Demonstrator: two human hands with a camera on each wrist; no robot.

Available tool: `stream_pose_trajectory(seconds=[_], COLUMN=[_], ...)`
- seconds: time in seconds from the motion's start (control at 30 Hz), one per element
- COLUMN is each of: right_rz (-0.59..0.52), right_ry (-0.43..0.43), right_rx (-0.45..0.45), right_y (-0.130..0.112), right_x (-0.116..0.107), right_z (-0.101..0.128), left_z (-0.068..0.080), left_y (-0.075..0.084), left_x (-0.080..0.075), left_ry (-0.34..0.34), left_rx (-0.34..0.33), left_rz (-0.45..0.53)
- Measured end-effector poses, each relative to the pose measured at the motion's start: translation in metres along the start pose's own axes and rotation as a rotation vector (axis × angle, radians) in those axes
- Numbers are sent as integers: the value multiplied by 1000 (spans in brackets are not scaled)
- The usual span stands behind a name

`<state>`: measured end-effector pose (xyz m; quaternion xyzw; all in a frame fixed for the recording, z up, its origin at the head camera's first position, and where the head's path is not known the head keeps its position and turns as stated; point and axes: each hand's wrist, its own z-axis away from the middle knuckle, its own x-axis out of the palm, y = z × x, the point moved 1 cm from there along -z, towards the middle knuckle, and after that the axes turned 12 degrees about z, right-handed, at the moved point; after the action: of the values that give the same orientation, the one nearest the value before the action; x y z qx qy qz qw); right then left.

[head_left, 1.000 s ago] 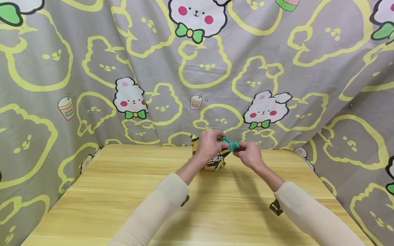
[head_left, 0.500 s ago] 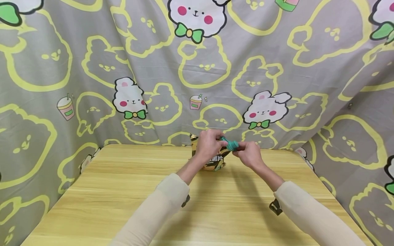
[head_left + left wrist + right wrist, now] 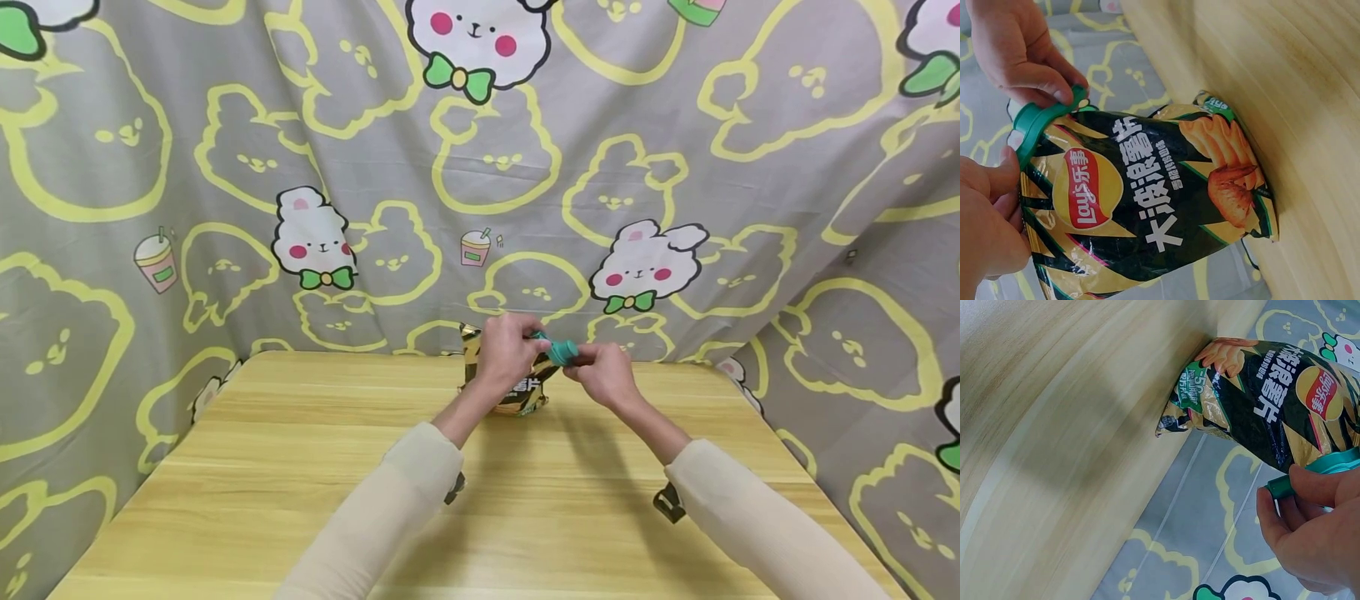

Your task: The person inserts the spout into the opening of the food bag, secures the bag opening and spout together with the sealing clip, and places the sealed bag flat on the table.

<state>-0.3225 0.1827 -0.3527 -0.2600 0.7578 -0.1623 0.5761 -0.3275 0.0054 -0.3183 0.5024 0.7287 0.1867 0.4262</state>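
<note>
A black and gold bag of potato chips [image 3: 1141,206] stands on the table near its back edge, largely covered by the left hand in the head view. My left hand [image 3: 506,354] grips the bag's top edge, its thumb by a green bag clip [image 3: 1035,128]. That clip lies along one part of the bag's top; whether it is fully fastened, I cannot tell. From the right, my right hand [image 3: 609,375] pinches the clip's outer end between thumb and fingers. In the right wrist view, the right hand partly hides the clip [image 3: 1279,486].
A light wooden table [image 3: 315,467] spreads beneath both arms. Close behind the bag hangs a grey curtain [image 3: 405,167] with yellow outlines and rabbit faces, and it wraps both sides too. Dark wrist mounts [image 3: 670,502] stick out below the sleeves.
The green clip has turned slightly, and its parts look closer together than a second ago. Both hands keep nearly the same place and grip. The whole view has shifted a little.
</note>
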Motion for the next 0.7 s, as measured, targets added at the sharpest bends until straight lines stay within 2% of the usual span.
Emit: stream_pose_trajectory(seconds=[0.7], right_rz=[17], right_ry=[-9], right_rx=[7], right_y=[-2], right_x=[-1], right_z=[-1], left_z=[0], left_y=[-4], left_x=[1], left_ry=[49], left_rx=[70], left_rz=[-30])
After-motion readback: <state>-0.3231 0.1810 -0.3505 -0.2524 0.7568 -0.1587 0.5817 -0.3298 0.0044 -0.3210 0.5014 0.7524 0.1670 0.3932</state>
